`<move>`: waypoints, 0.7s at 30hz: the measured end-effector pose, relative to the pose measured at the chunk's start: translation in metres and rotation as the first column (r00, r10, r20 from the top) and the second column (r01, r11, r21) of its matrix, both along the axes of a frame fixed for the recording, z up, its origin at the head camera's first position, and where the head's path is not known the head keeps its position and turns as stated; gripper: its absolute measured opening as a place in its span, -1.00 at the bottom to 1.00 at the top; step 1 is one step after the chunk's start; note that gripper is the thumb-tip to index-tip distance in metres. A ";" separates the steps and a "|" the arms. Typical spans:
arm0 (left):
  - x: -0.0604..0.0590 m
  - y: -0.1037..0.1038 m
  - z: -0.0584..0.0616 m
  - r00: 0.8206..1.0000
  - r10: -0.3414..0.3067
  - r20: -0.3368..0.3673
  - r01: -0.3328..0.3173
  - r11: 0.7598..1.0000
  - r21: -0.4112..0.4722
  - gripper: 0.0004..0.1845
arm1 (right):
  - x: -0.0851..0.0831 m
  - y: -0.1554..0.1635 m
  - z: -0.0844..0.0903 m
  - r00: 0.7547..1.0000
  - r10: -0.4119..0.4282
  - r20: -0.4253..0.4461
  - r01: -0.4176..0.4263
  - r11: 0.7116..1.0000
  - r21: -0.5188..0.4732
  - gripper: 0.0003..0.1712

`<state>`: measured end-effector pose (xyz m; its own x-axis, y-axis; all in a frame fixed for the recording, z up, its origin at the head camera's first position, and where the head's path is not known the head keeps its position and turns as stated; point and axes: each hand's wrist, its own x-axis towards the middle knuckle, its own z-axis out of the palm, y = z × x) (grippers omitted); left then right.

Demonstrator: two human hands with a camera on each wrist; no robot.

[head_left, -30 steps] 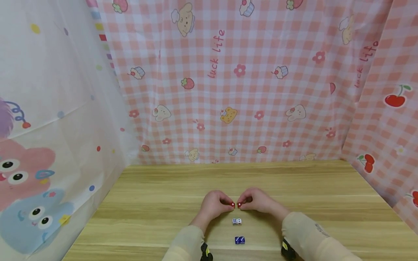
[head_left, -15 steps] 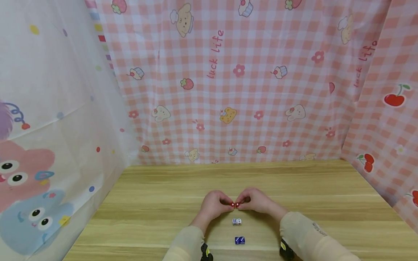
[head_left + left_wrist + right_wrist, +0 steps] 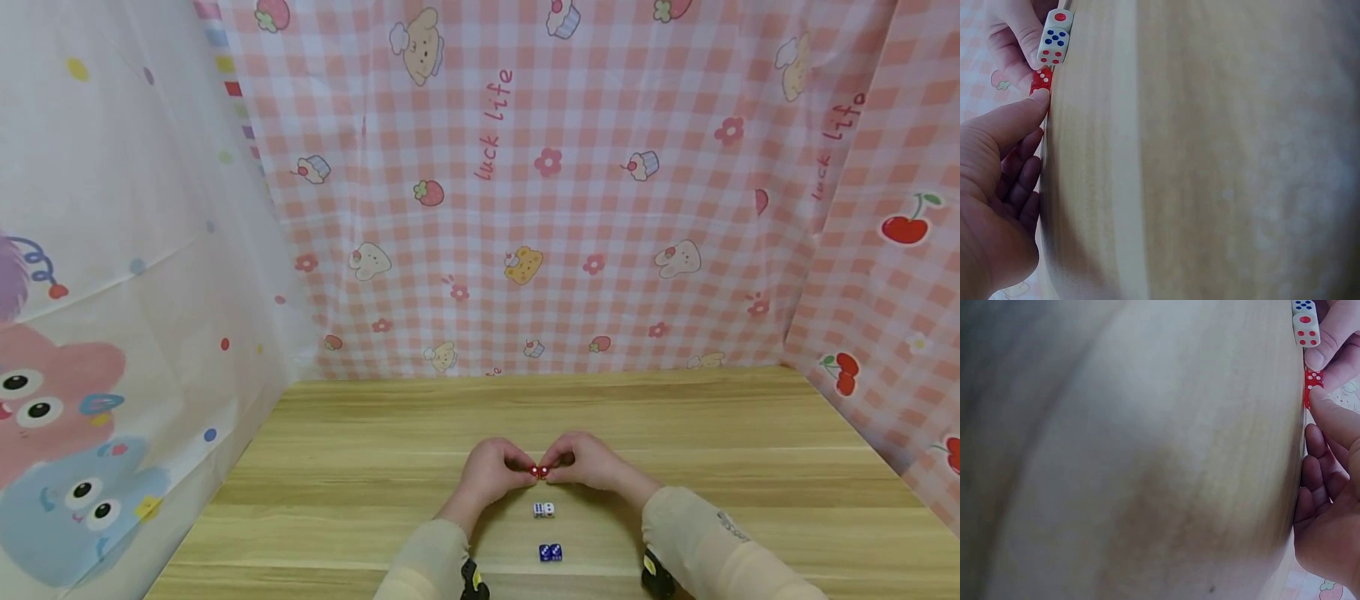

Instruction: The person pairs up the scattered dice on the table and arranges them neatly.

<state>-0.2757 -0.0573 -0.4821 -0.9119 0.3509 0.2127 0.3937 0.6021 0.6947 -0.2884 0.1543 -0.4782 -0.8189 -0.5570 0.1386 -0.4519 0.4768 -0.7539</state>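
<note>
Both forearms are reaching forward over the bench [image 3: 360, 467], with the left hand [image 3: 491, 471] and the right hand [image 3: 592, 461] lying knuckles-up and meeting fingertip to fingertip at the middle. The fingers of each hand are curling in, each pinching one of the red dice [image 3: 539, 472], which are sitting side by side and touching on the bench. Just nearer the person, the white dice [image 3: 543, 509] and then the blue dice [image 3: 551, 552] are lying in pairs, apart from the hands.
</note>
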 end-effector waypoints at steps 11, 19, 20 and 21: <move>0.001 0.000 0.000 1.000 0.009 0.023 -0.008 1.000 -0.021 -0.87 | 0.001 -0.002 0.003 1.000 0.019 0.004 -0.019 1.000 -0.014 -0.90; -0.001 0.000 0.001 1.000 0.001 0.020 -0.001 1.000 -0.025 -0.85 | 0.002 0.000 0.006 1.000 0.021 0.007 -0.021 1.000 -0.015 -0.88; -0.001 -0.001 0.001 1.000 -0.001 0.021 0.001 1.000 -0.027 -0.85 | 0.002 0.001 0.006 1.000 0.020 0.011 -0.020 1.000 -0.016 -0.88; -0.001 -0.001 0.002 1.000 -0.005 0.017 0.005 1.000 -0.030 -0.84 | 0.002 0.002 0.006 1.000 0.019 0.018 -0.018 1.000 -0.019 -0.87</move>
<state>-0.2768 -0.0583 -0.4805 -0.9136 0.3615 0.1864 0.3850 0.6208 0.6830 -0.2865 0.1558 -0.4719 -0.8111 -0.5695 0.1338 -0.4463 0.4545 -0.7709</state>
